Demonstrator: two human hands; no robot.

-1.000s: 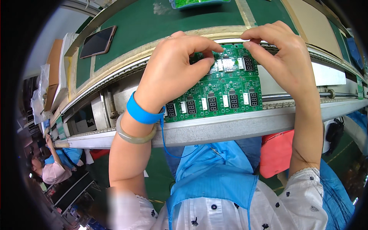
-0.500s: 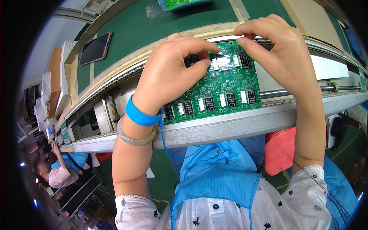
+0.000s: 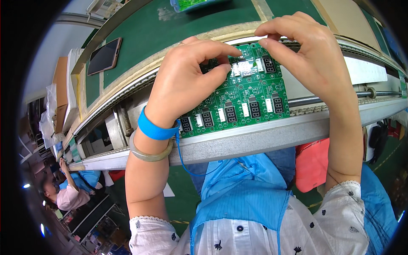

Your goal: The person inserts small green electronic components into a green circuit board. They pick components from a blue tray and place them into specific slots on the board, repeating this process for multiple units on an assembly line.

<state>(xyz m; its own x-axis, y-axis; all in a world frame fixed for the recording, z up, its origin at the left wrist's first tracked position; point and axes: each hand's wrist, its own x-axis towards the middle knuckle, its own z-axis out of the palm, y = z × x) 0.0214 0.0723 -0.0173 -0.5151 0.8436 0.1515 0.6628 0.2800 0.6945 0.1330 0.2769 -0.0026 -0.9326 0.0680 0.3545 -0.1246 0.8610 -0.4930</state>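
Observation:
A green circuit board panel (image 3: 238, 91) lies across the conveyor rails in front of me. It bears rows of black digit displays (image 3: 254, 109) with white connectors (image 3: 245, 109) beside them. My left hand (image 3: 189, 72) is over the panel's far left part, its thumb and forefinger curved and apart above the far row. At the far right corner my right hand (image 3: 304, 53) has its thumb and forefinger close together; whatever may be between them is too small to make out. Near the far-row connector, a small green part (image 3: 255, 63) shows on the board.
A phone (image 3: 104, 56) lies on the green bench top (image 3: 144, 38) at far left. A blue tray (image 3: 195, 4) of green pieces is at the far edge. The near metal rail (image 3: 238, 140) crosses before my body. A blue wrist strap's cord (image 3: 182, 159) hangs down. Another person (image 3: 72, 191) sits at left.
My right hand has shifted slightly left and away from me. The left hand stays nearly in place over the board. The view has shifted a little.

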